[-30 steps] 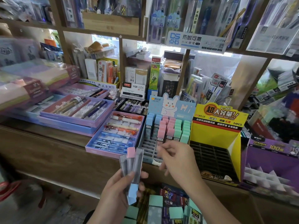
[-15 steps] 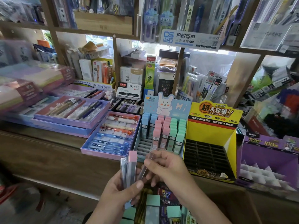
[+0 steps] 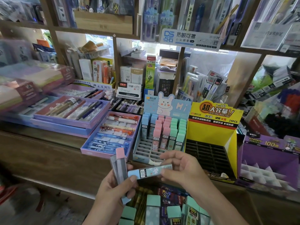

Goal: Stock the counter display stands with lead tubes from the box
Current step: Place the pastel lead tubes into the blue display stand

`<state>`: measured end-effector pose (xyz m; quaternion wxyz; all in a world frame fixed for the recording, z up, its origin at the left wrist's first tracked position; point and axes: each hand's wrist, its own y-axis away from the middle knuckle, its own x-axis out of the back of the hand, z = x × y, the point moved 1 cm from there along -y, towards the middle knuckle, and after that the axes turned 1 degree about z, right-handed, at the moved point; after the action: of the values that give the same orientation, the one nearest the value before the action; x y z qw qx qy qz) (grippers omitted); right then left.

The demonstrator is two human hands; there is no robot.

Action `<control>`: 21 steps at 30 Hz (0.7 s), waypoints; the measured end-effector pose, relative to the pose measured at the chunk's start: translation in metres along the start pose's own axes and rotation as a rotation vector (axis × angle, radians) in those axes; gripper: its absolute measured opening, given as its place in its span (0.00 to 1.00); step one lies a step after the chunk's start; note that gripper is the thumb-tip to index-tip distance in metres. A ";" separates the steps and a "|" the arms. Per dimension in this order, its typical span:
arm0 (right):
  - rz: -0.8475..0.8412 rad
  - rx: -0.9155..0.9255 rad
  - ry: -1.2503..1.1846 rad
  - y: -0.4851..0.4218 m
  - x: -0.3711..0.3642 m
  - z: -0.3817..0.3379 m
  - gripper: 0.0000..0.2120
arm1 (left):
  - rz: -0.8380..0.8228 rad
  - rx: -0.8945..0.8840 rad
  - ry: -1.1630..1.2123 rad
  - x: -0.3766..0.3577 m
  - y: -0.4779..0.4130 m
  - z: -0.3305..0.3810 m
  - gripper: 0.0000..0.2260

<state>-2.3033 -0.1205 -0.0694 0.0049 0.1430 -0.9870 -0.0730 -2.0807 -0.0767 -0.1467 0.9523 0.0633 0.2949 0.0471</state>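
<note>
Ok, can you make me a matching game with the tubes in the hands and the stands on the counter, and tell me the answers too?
Things
1. blue tube
2. pink-capped tube
3. yellow stand
4. bunny stand

Where or how
A. back rows hold tubes, front slots empty
B. held upright in the left hand
C. no tubes standing in it
D. lying sideways in the right hand

Pairs: 1-D, 2-B, 3-C, 4-A
</note>
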 end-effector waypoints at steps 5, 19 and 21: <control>-0.126 0.038 0.248 0.004 -0.010 0.001 0.14 | 0.003 -0.006 -0.005 -0.004 0.001 0.004 0.25; -0.053 0.200 0.318 -0.003 -0.023 -0.006 0.04 | 0.055 0.017 0.075 -0.015 0.006 0.008 0.12; 0.004 0.245 0.338 -0.008 -0.020 -0.012 0.05 | 0.070 0.034 0.107 -0.017 0.006 0.009 0.15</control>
<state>-2.2814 -0.1243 -0.0586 0.1528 0.1507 -0.9740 0.0728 -2.0892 -0.0738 -0.1290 0.9317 0.0873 0.3438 0.0786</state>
